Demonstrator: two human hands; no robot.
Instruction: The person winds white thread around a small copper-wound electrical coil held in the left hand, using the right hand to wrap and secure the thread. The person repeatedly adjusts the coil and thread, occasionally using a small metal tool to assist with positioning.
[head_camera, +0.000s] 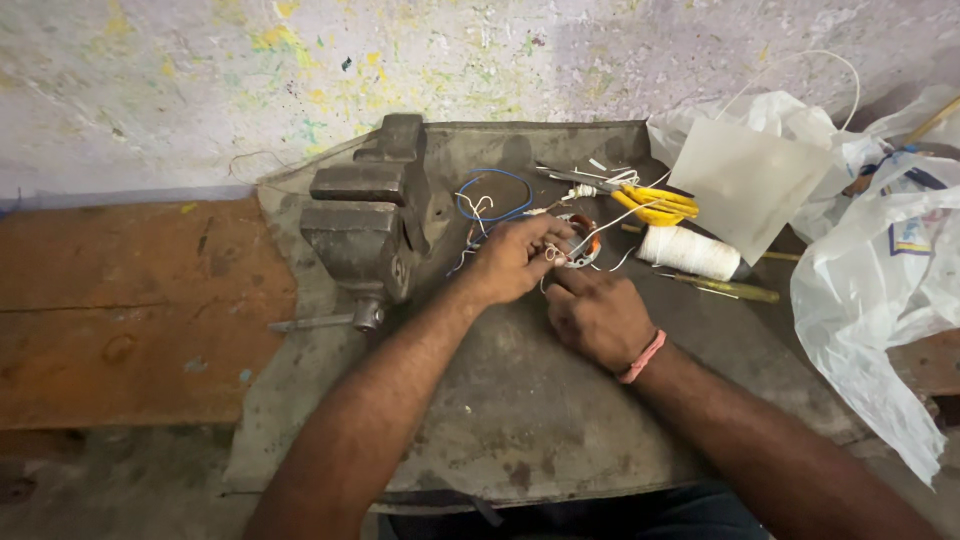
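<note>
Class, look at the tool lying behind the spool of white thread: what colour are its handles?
Yellow. The pliers' handles show plainly in the head view, just beyond the spool of white thread.

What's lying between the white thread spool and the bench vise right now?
In the head view, both hands, left and right, working a small wound coil, lie between spool and vise.

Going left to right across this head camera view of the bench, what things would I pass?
Bench vise → blue wire loop → left hand → right hand → spool of white thread → white plastic bags.
</note>
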